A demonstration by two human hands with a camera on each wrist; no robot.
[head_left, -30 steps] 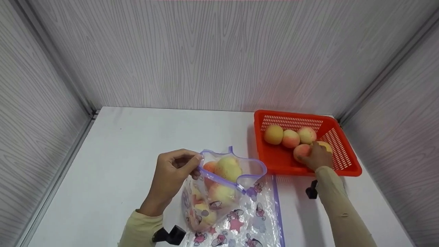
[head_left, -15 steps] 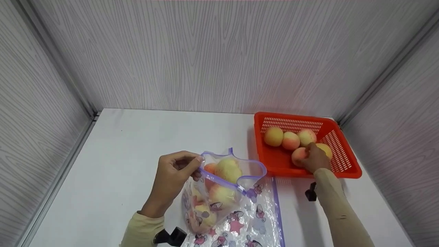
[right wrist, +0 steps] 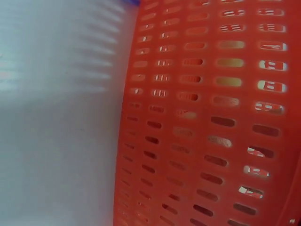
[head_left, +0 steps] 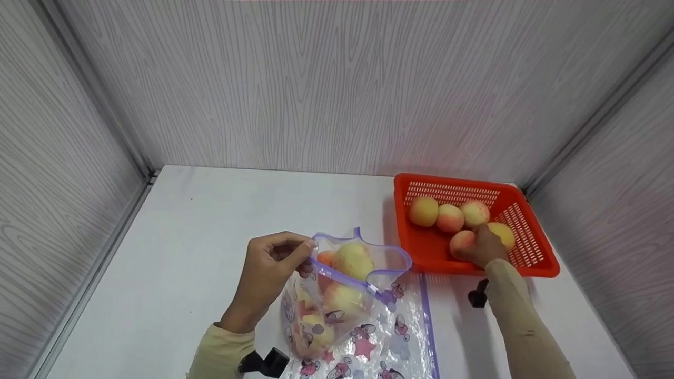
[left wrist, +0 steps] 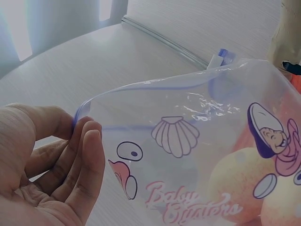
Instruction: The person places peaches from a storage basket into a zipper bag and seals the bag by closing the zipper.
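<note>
In the head view my left hand (head_left: 268, 268) pinches the purple rim of a clear printed zip bag (head_left: 363, 331) between thumb and fingers. The left wrist view shows the same pinch at the bag's corner. The bag's mouth gapes, and several peaches (head_left: 354, 260) lie inside it. At the right, my right hand (head_left: 487, 248) reaches into a red plastic basket (head_left: 426, 255) with its fingers around a pinkish peach (head_left: 462, 245). Part of that peach is covered by the hand. In the right wrist view the slotted basket wall (right wrist: 207, 113) hides the hand.
Beside the right hand lies a yellow peach (head_left: 501, 235). Behind it, a yellowish peach (head_left: 424, 211) and two paler ones rest in the basket. Another flat printed bag with a purple edge (head_left: 429, 326) seems to lie under the filled one. Panelled walls (head_left: 295, 84) enclose the white table (head_left: 210, 221).
My right hand has shifted slightly to the left and nearer inside the basket, along with the pinkish peach. The left hand keeps its pinch on the bag's rim.
</note>
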